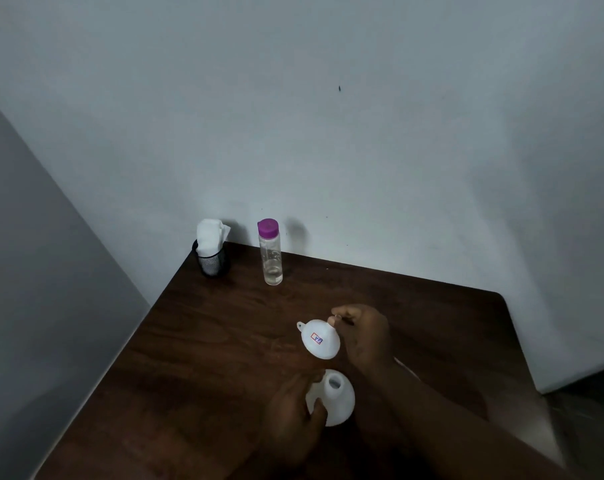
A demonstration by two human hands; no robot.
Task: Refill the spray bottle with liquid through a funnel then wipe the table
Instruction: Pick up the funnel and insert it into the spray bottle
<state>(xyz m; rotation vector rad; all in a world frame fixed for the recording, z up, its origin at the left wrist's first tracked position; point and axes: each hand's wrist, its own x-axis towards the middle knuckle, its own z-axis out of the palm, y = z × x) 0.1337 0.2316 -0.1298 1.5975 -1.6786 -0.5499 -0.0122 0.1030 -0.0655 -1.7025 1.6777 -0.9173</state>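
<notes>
While the left hand [295, 407] grips the white bottle [331, 398], open-necked, near the table's [196, 341] front edge, the right hand [363, 336] pinches the funnel [319, 339] by its rim just beyond. Both look light, stiff plastic, likely easy to tip. The funnel's red-and-blue label is unreadable. A purple-capped bottle [270, 252] stands well behind.

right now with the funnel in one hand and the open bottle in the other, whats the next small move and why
Probably turn the funnel spout-down and seat it in the spray bottle: its neck is open, the left hand steadies it, and the right hand holds the funnel just beyond it.
</notes>
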